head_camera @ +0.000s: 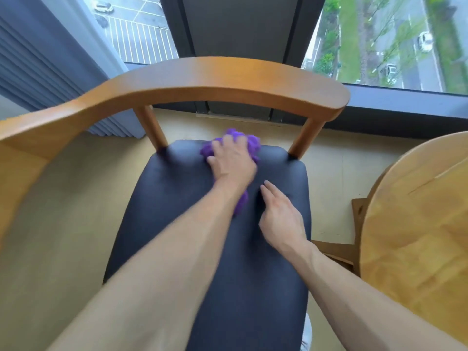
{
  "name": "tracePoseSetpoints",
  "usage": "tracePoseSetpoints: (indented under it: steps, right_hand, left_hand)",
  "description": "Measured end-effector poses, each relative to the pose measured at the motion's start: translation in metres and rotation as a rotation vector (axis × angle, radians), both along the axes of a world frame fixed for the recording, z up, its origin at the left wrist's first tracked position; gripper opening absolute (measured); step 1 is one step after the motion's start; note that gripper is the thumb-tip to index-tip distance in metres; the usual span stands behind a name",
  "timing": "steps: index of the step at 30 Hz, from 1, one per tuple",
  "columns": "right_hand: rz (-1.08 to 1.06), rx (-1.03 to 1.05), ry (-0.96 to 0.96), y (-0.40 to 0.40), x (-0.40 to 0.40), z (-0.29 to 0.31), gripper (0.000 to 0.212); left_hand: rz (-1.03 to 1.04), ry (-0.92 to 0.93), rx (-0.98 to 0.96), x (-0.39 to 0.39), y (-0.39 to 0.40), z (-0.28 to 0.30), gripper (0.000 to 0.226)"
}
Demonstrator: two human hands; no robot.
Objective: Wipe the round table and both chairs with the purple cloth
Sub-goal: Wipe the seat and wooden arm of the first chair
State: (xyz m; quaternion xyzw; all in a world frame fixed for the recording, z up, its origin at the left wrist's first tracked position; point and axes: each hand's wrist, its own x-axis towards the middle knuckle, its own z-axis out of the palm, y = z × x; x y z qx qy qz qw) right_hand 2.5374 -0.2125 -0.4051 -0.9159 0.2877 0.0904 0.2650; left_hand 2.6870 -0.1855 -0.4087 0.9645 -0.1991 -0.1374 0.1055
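A wooden chair with a curved backrest [202, 82] and a dark padded seat [177, 198] stands in front of me. The purple cloth [250, 145] lies bunched at the far edge of the seat, and a strip of it trails back under my wrist. My left hand [231, 163] lies on top of the cloth with its fingers curled into it, pressing it onto the seat; the hand is motion-blurred. My right hand [281, 216] rests flat on the seat, fingers straight, just right of the cloth. The round wooden table [417, 224] is at the right edge.
Behind the chair runs a dark window frame [405, 102], with a street far below. Grey pleated curtains [38, 72] hang at the left. Pale floor [63, 198] shows on both sides of the chair. Wooden base parts [336, 252] sit under the table.
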Motion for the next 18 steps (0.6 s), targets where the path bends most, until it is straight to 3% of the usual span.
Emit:
tracePoseSetpoints:
  steps: [3,7,10,14,16,18]
  right_hand:
    - [0.012,-0.087,0.012,-0.006,-0.013,0.007,0.044]
    - [0.092,-0.143,0.086,-0.003,-0.031,0.007,0.056]
    - [0.071,-0.156,0.11,-0.004,-0.026,0.011,0.046]
    - [0.048,-0.162,0.15,-0.001,-0.017,0.013,0.037]
    - [0.048,-0.163,0.158,-0.001,-0.016,0.012,0.036]
    - [0.043,-0.153,0.173,0.002,-0.016,0.012,0.037]
  left_hand:
    - [-0.456,0.054,-0.074,-0.05,-0.028,0.003,0.052]
    - [-0.604,0.014,-0.082,-0.013,0.01,0.006,0.06]
    - [-0.441,-0.064,-0.034,0.03,0.083,0.007,0.059]
    - [0.108,-0.08,0.033,0.073,0.188,0.007,0.055]
    - [0.313,-0.039,0.067,0.075,0.199,0.006,0.049]
    - [0.36,-0.045,0.066,0.062,0.175,0.004,0.039]
